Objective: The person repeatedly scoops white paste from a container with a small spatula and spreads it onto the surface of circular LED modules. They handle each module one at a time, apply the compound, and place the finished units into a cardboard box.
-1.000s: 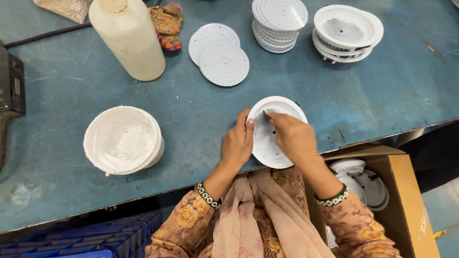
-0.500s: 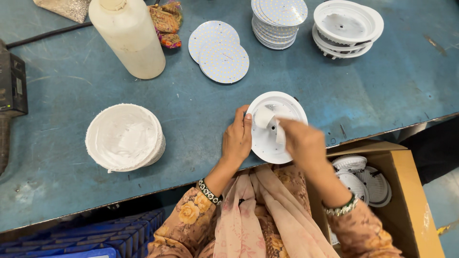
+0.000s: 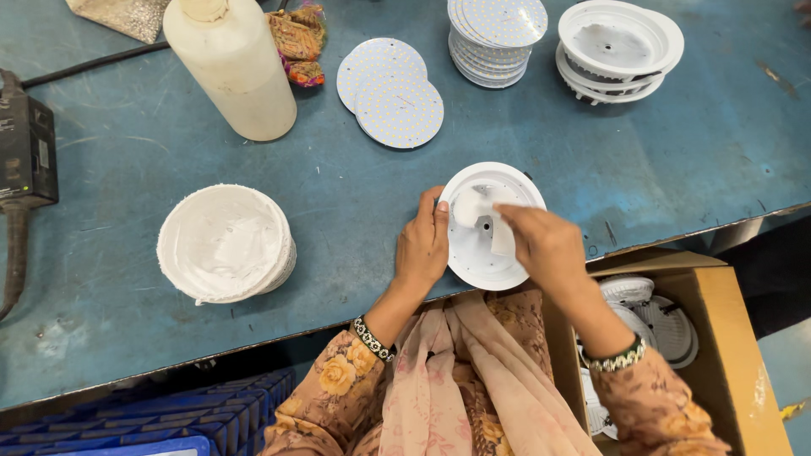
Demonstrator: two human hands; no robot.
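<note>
While the left hand (image 3: 425,245) steadies the white round lamp housing (image 3: 488,226) at the blue table's (image 3: 169,169) near edge, fingers curled on its nine o'clock rim, the right hand (image 3: 545,245) — at three o'clock — pinches a white pad (image 3: 503,241) inside it.

head-worn view, steeply down, close over workbench (image 3: 152,338)

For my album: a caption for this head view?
Left hand steadies a white round housing while right hand presses a white pad inside.

Housing (image 3: 486,253) between hands, bottle (image 3: 232,67) behind-left, box (image 3: 710,355) right
</note>
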